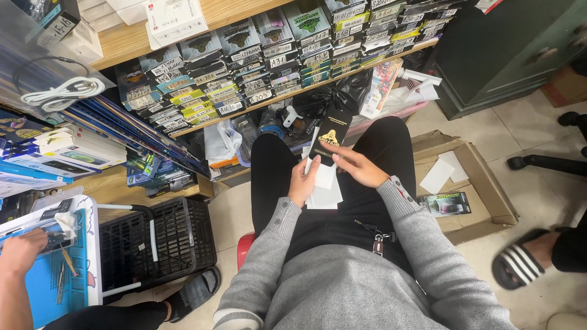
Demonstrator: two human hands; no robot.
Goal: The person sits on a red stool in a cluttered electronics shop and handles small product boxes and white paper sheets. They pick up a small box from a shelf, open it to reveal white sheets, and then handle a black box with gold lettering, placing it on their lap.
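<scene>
Black packet with a gold design (330, 137) sits mid-frame over the lap, pinched at its lower end between both hands. Left hand (304, 182) also grips a stack of white sheets (324, 189) underneath; right hand (359, 166) has fingers curled on the packet's edge. Cardboard box (483, 183) to the right on the floor.

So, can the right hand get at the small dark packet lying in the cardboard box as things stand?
Probably yes: the packet lies uncovered in the open cardboard box beside the right leg, but the right hand is busy on the black sleeve.
</scene>
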